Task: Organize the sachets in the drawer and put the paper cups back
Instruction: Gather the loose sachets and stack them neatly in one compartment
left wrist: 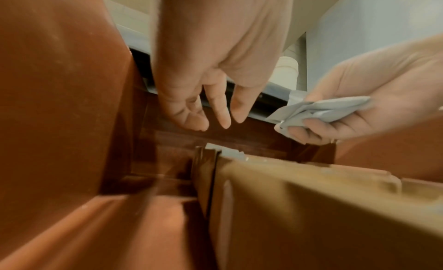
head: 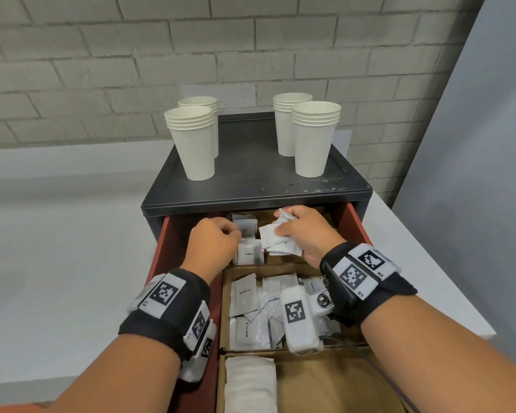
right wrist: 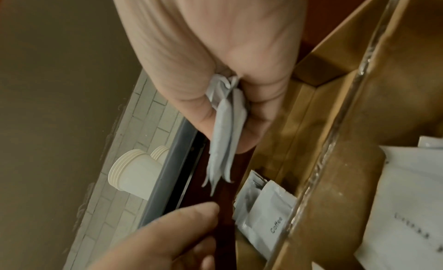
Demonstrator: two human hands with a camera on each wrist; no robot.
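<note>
The bundle of sachets (head: 276, 242) sits pinched in the right hand (head: 303, 234), thumb on one side and curled fingers on the other, over the far compartment of the open drawer (head: 356, 222). In the right wrist view the sachets (right wrist: 224, 130) lie flat against one another, their long axis running out of the grip toward the far end of the drawer, free ends fanned slightly apart and hanging past the fingertips. In the left wrist view the same bundle (left wrist: 318, 111) points toward the left hand (left wrist: 210, 65).

Just left of the grip, the left hand (head: 213, 242) hovers with its fingers loosely bent and separated, holding nothing; its fingertips (left wrist: 225, 120) hang over the drawer's dark far corner. Between the two hands, sachets marked Coffee (head: 248, 254) stand upright in a narrow slot, just below the held bundle's free ends. A cardboard divider (right wrist: 318, 168) runs alongside the grip on the near side. Behind the right wrist, nearer the person, a compartment holds loose sachets marked Cream (head: 245, 293), some overlapping. Nearer still lies a folded white cloth (head: 249, 383).

Beyond the grip, the black cabinet top (head: 251, 168) overhangs the drawer's far end, close above the knuckles. On it stand four stacks of paper cups (head: 192, 141), two to the left and two to the right, upright and well apart from the hands.
</note>
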